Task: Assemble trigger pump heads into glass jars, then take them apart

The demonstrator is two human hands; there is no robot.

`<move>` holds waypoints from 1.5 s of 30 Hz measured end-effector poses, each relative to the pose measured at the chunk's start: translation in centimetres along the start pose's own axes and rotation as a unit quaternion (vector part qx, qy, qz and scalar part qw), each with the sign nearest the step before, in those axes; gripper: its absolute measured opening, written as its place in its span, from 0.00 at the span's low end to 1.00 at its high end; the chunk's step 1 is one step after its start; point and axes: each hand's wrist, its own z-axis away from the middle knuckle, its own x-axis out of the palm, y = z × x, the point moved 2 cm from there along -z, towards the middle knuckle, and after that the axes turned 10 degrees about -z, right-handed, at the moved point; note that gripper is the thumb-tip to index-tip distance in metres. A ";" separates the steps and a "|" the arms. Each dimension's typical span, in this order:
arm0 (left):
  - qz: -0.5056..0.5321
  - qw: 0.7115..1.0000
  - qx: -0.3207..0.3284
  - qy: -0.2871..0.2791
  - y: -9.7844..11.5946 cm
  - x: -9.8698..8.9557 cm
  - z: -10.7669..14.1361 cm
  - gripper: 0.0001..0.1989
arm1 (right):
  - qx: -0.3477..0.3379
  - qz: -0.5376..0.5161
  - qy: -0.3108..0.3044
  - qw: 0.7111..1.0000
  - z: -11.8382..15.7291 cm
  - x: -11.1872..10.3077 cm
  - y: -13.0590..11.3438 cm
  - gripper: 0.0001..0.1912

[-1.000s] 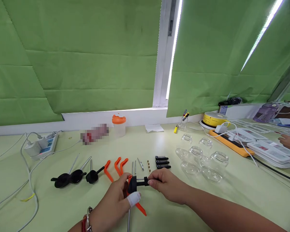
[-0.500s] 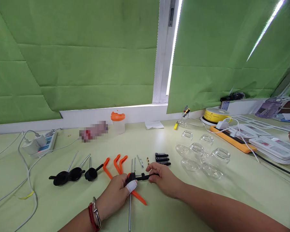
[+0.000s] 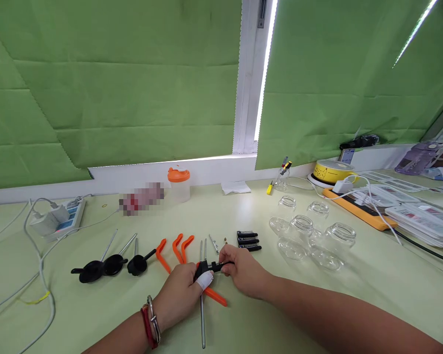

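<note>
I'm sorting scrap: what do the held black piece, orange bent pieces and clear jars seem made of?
Black piece: probably matte plastic, from its dull, even black. Orange bent pieces: likely satin plastic, evenly coloured. Clear jars: glossy glass or plastic, see-through with bright rims.

Table [image 3: 258,329] set out around both grips
A workpiece [image 3: 213,267] is held between left grip [image 3: 182,292] and right grip [image 3: 243,270]. Behind the left grip, strips [image 3: 177,249] are laid; to its left, scoops [image 3: 90,272], then a power strip [image 3: 71,220]. Behind the right grip, small racks [image 3: 248,241] are placed; to its right, jars [image 3: 341,236]. Well behind both, a cup [image 3: 179,191] and paper [image 3: 236,187] are set.
</note>
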 end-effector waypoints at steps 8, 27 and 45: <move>0.012 1.000 -0.016 0.005 -0.1 -0.1 0.0 0.18 | -0.004 0.005 -0.018 1.000 -0.1 -0.2 -0.2 0.10; 0.011 1.000 -0.016 0.011 0.0 -0.1 0.1 0.18 | -0.022 0.034 -0.021 0.999 -0.3 -0.3 0.3 0.12; 0.000 1.000 -0.016 0.015 -0.2 0.0 0.1 0.17 | -0.025 0.046 -0.015 0.999 -0.1 -0.3 0.5 0.11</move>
